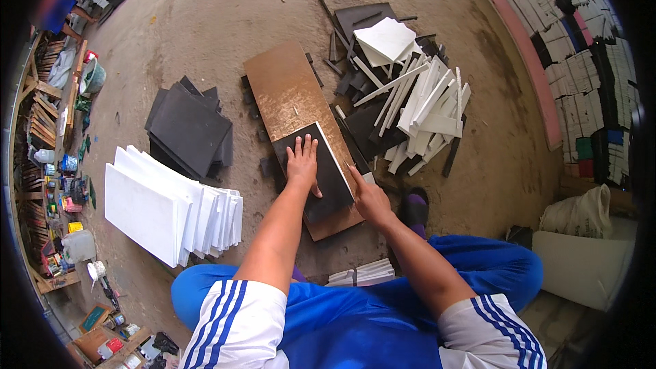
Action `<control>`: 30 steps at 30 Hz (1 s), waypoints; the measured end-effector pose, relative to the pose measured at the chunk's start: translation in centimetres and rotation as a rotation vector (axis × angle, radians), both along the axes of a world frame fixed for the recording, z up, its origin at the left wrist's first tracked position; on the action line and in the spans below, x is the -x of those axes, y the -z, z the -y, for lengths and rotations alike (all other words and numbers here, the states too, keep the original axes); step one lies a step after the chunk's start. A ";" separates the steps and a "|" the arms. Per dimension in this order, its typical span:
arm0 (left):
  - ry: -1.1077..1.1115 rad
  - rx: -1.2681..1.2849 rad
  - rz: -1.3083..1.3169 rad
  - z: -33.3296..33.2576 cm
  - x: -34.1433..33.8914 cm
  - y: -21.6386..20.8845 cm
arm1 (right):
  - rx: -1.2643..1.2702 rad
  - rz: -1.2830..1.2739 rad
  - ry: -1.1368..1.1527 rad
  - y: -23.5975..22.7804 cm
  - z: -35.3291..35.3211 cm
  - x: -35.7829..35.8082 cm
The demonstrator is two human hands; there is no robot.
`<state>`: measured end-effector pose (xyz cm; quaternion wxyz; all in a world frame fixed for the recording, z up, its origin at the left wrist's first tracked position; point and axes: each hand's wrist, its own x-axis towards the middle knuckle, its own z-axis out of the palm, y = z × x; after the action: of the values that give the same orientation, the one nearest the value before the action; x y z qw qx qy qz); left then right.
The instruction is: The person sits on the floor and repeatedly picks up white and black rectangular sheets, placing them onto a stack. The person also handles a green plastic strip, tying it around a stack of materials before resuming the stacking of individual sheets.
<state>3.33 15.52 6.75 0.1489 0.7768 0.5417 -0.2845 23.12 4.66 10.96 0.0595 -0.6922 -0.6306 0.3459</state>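
Observation:
A black foam sheet (pixel 333 176) with a white layer showing along its right edge lies on a long brown board (pixel 280 85) on the ground. My left hand (pixel 303 164) rests flat on the sheet, fingers spread and pointing away from me. At the sheet's right edge is my right hand (pixel 369 195), its index finger stretched along the edge and the other fingers curled. Whatever those fingers hold is hidden beneath the hand. A small pale piece (pixel 370 178) shows just beside the right hand.
White sheets (pixel 143 201) lean in a stack at the left, with black sheets (pixel 188 130) behind. White and black offcuts (pixel 430 106) are heaped right of the board. Wooden shelving (pixel 65 116) lines the left; stacked sheets (pixel 581 75) stand right. My shod foot (pixel 414 208) is near the board.

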 end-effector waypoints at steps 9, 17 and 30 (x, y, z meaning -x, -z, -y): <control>-0.020 -0.016 0.022 0.0 0.5 1.0 | -0.007 -0.020 -0.038 3.8 -13.0 5.8; -0.016 -0.039 0.061 0.1 0.5 0.9 | 0.043 -0.018 -0.040 4.5 -13.9 6.5; -0.019 -0.022 0.018 0.0 0.4 1.0 | 0.086 0.097 -0.085 3.4 -3.3 2.9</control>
<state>2.96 15.49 5.74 0.1479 0.7757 0.5509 -0.2701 20.17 7.98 7.59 -0.0156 -0.6825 -0.6463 0.3409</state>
